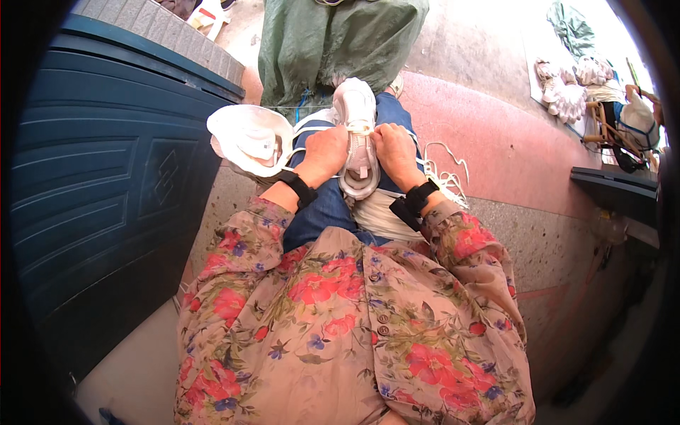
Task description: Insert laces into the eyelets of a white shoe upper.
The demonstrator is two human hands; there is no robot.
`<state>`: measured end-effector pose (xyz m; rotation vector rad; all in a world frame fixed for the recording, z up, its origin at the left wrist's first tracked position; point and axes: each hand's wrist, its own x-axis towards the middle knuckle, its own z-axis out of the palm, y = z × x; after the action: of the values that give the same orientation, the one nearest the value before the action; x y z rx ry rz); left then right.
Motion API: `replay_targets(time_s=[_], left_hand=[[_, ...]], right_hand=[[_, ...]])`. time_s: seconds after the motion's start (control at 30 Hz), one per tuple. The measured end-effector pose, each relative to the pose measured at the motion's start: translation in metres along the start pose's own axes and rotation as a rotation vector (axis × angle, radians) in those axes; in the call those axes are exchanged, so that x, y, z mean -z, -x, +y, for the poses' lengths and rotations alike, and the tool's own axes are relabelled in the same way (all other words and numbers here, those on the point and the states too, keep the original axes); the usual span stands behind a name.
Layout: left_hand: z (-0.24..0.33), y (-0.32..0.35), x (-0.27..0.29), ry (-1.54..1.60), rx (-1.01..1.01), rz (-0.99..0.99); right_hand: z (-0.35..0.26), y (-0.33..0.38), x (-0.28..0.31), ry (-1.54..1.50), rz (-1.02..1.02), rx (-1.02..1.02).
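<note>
A pale sneaker [359, 149] lies lengthwise over my lap, its heel end toward me. My left hand [327, 151] is closed at the shoe's left side, fingers curled on a white shoelace [360, 132] that crosses the shoe. Against the right side, my right hand [395, 149] is closed too, pinching the lace's other side. My fingertips are partly hidden. A thick bundle of white laces [386, 217] rests on my lap below my right wrist, with loose lace ends [448, 173] spilling to the right.
Left of my knees is a white rounded container [230, 134] with pale pieces inside. A green sack [340, 42] stands just beyond my knees. A dark blue panelled door [92, 163] borders the left. At far right are bunched pale shoes [564, 95] and a dark ledge [615, 190].
</note>
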<state>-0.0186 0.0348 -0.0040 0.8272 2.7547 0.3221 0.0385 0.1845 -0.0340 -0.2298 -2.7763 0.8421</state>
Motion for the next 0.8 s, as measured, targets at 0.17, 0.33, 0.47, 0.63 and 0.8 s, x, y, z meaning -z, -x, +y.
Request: replay_targets(time_s=[0.17, 0.33, 0.47, 0.63, 0.8], left_hand=[[0.0, 0.001, -0.003, -0.17, -0.072, 0.169], [0.002, 0.012, -0.005, -0.112, 0.039, 0.188], [0.014, 0.026, -0.001, -0.058, 0.104, 0.189], [0.009, 0.028, -0.007, -0.054, 0.149, 0.241], [0.007, 0.024, -0.015, 0.051, 0.227, 0.204]], right_hand=[[-0.001, 0.002, 0.006, 0.033, 0.016, 0.03], [-0.013, 0.009, 0.016, 0.162, -0.026, 0.094], [-0.015, 0.011, 0.021, 0.227, -0.059, 0.16], [0.0, 0.012, 0.011, 0.16, -0.131, 0.067], [0.007, 0.011, 0.006, 0.045, -0.173, 0.025]])
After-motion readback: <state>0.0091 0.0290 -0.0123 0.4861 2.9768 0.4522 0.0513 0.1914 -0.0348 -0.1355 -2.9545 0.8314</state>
